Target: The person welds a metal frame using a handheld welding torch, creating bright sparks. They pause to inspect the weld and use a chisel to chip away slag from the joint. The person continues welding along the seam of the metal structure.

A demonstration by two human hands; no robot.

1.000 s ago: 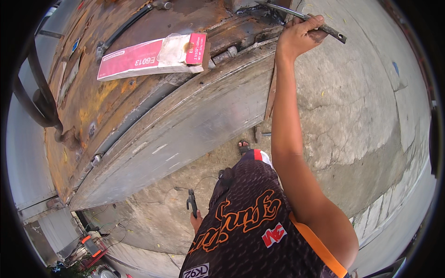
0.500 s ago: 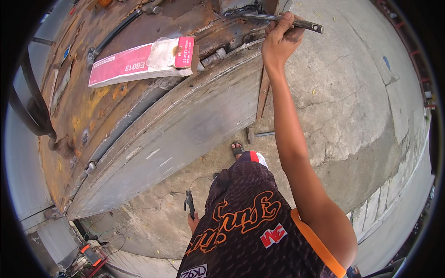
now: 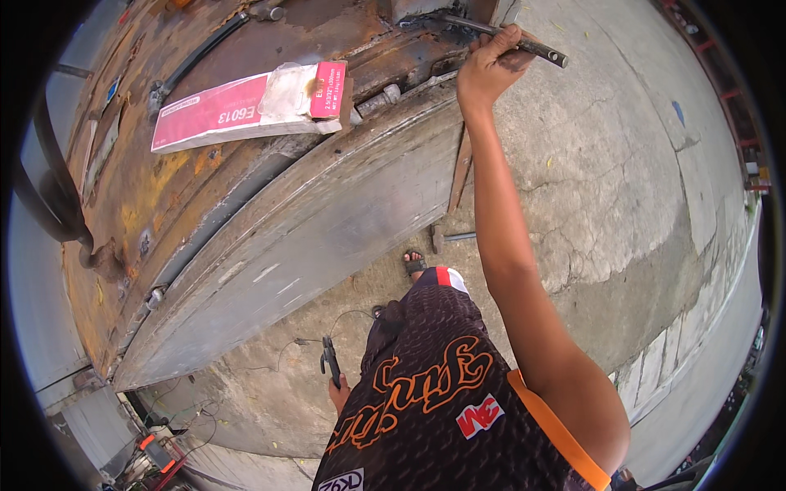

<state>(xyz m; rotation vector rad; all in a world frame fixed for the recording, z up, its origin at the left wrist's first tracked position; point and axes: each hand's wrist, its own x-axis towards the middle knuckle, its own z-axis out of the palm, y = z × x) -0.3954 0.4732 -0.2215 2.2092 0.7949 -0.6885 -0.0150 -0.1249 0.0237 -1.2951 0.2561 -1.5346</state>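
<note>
My right hand (image 3: 494,72) reaches out to the far end of a rusty steel bench and is closed round a steel tool (image 3: 546,51) with a tubular handle and a thin shaft. There is a hole near the handle's outer end. The shaft points left onto the dark, scorched metal at the bench's corner; its exact tip is hard to make out. Low by my left side, my left hand (image 3: 337,394) grips a black welding electrode holder (image 3: 329,358). My shirt partly hides that hand. I see no rod in the holder's jaws.
A pink and white electrode box (image 3: 217,114) lies on the rusty bench top (image 3: 164,192). Behind it is a dark-handled tool (image 3: 205,56). A hammer (image 3: 437,238) lies on the concrete by my foot. Thin cables (image 3: 278,358) run over the ground, and thick dark bars (image 3: 56,176) rise at left.
The tool in my right hand has tilted more steeply, its handle end lower and its shaft further over the corner. My left hand keeps its hold on the electrode holder.
</note>
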